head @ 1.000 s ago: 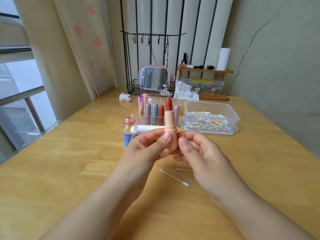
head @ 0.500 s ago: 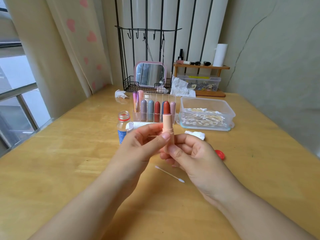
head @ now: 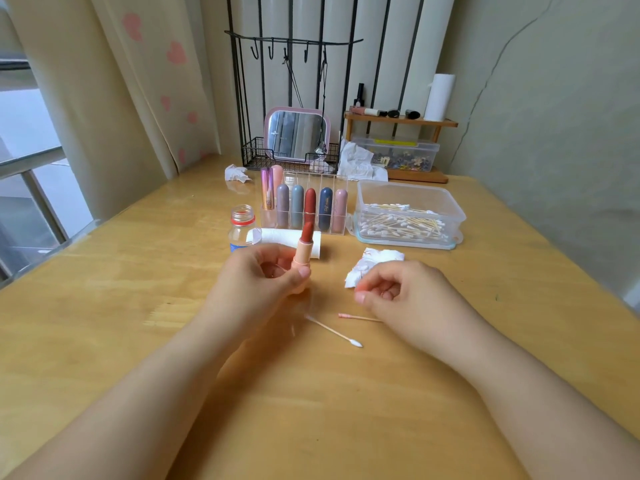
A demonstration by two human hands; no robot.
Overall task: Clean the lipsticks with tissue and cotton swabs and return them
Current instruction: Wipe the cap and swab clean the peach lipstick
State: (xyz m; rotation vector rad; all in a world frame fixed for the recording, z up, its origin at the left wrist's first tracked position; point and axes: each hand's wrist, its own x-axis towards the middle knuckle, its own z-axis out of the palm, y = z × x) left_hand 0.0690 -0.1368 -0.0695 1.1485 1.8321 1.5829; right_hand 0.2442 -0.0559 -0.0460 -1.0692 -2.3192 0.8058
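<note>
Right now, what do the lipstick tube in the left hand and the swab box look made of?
The peach lipstick tube held by the left hand looks like matte plastic, with no sharp glints. The clear rectangular cotton swab box seems to be glossy translucent plastic: the swabs show through its walls.

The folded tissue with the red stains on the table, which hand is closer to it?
Right. The right hand hovers just at the near edge of the stained tissue, fingers loosely curled. The left hand is off to its left, holding the open lipstick.
</note>
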